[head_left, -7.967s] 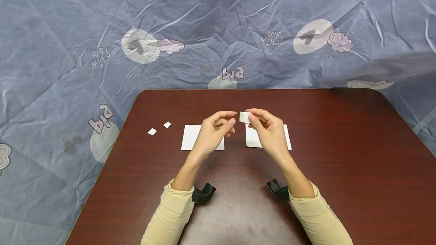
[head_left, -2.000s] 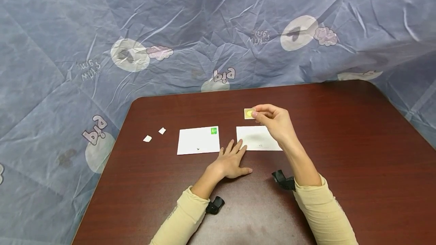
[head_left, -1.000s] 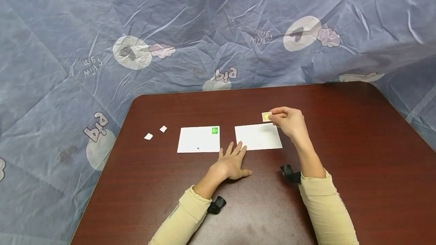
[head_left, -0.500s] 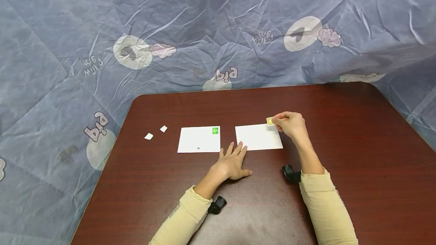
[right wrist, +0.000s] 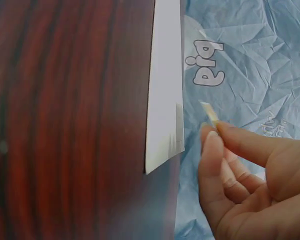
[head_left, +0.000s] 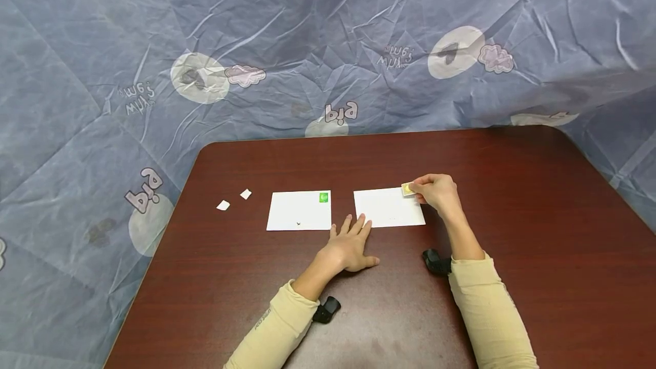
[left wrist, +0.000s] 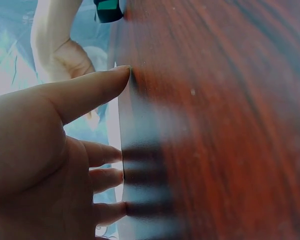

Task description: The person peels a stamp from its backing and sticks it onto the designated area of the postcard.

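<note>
My right hand (head_left: 437, 193) pinches a small yellow stamp (head_left: 407, 189) between thumb and fingertips, over the far right corner of a white envelope (head_left: 386, 209). In the right wrist view, a gap shows between the stamp (right wrist: 210, 114) and the envelope (right wrist: 165, 85). Spread flat, my left hand (head_left: 348, 245) rests on the table with straight fingers, its fingertips at that envelope's near left corner. To the left lies a second white envelope (head_left: 294, 211), bearing a green stamp (head_left: 323, 197) in its far right corner.
Two small white paper pieces (head_left: 246, 194) lie at the left of the dark red wooden table (head_left: 487, 169). Behind the table's far edge hangs a wrinkled blue-grey printed cloth (head_left: 287, 27). A black wrist mount (head_left: 327, 309) sits at the left sleeve.
Eight seconds ago both hands were raised together, the right holding a small white piece. Since then the left hand went down onto the table; the right brought the yellow stamp rightward and lower, to the envelope's corner.
</note>
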The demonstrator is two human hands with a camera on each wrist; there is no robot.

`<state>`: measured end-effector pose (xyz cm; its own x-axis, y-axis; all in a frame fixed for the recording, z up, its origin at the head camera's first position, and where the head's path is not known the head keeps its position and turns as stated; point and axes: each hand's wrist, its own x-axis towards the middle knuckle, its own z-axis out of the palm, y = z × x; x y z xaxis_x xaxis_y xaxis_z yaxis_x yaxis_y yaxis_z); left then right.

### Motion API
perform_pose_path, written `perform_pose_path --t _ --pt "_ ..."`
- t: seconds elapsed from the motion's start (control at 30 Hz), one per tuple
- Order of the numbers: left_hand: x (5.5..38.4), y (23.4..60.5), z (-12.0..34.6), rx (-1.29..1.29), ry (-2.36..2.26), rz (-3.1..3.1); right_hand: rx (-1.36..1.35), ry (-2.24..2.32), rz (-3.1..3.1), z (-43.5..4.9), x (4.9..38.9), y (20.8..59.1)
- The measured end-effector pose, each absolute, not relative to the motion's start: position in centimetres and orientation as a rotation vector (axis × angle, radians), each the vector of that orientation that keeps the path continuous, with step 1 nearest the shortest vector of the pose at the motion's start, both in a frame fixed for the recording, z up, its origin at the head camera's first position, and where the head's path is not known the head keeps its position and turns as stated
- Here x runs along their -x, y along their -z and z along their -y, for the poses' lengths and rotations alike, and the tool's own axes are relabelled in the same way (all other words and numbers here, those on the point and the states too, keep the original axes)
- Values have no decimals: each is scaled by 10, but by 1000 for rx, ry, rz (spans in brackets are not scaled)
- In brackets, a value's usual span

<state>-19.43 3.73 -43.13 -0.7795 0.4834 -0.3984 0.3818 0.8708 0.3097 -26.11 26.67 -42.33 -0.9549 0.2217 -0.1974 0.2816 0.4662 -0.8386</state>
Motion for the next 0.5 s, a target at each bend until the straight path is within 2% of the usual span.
perform_pose_path --t 0.5 --pt "195 431 -38 -640 -248 -2576 -482 1423 -2552 -270 267 426"
